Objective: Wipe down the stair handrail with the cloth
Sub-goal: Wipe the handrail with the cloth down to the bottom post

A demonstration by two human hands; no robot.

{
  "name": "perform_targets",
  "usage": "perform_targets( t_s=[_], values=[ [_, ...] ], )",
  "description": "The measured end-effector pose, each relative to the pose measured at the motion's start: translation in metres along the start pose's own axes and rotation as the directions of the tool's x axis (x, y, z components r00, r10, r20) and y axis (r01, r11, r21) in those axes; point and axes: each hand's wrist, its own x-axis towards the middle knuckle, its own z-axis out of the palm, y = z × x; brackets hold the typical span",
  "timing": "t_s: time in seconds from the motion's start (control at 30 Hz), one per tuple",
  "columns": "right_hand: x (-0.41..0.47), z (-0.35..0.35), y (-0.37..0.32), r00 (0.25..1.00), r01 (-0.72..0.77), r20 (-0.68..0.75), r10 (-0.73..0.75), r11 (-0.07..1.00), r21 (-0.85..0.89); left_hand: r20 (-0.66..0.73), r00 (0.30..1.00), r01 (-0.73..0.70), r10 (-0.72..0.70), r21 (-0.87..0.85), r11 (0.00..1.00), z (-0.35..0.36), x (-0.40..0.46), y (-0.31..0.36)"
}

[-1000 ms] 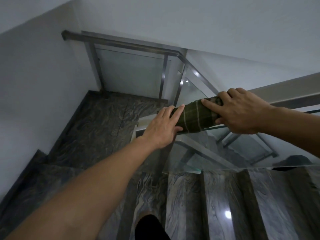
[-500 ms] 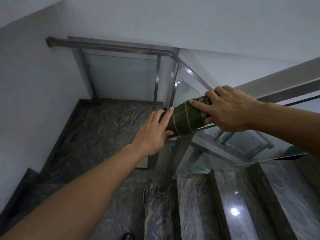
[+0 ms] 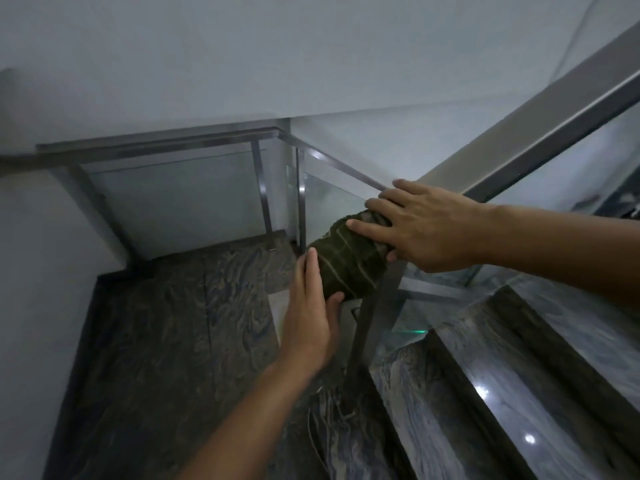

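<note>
Now both hands bear on the cloth (image 3: 349, 263), a dark green one with pale stripes, wrapped around the lower end of the handrail (image 3: 540, 133): the right hand (image 3: 420, 226) lies on top with fingers spread flat, pressing more than clasping, and the left hand (image 3: 310, 313) cups the bundle from below, its grip half closed, thumb under and fingers up the near side. Compared with a moment ago the cloth sits further down the sloping rail, close above the metal post (image 3: 375, 317) and near the corner where the rail turns toward the landing; the left hand has also turned from a side touch to a cradle. That suggests this flight's rail is nearly wiped and the turn comes next. Beyond the corner the landing rail (image 3: 166, 147) runs on to the wall at left, unobstructed. Below lie glass panels (image 3: 194, 206) and polished stone steps (image 3: 519, 386), so room for the arms is ample above the rail, tight only at the post.
</note>
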Motion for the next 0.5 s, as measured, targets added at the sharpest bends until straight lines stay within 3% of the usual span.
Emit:
perform_targets(
  t_s=[0.13, 0.23, 0.4, 0.5],
  values=[
    [-0.007, -0.006, -0.021, 0.989, -0.143, -0.035, 0.141, 0.989, -0.047, -0.046, 0.999, 0.018, -0.027, -0.179, 0.984, 0.013, -0.004, -0.005],
    [-0.012, -0.007, -0.04, 0.972, -0.23, -0.045, 0.231, 0.973, 0.022, -0.061, 0.998, -0.009, -0.004, -0.214, 0.977, 0.014, -0.005, -0.007],
    [-0.011, -0.014, -0.053, 0.916, -0.399, 0.086, 0.392, 0.911, 0.103, -0.013, 0.973, -0.23, 0.229, -0.039, 0.972, -0.001, 0.009, -0.027],
    [-0.004, -0.02, -0.064, 0.854, -0.51, 0.177, 0.489, 0.854, 0.101, 0.124, 0.909, -0.403, 0.398, 0.02, 0.915, -0.021, 0.031, -0.035]
  ],
)
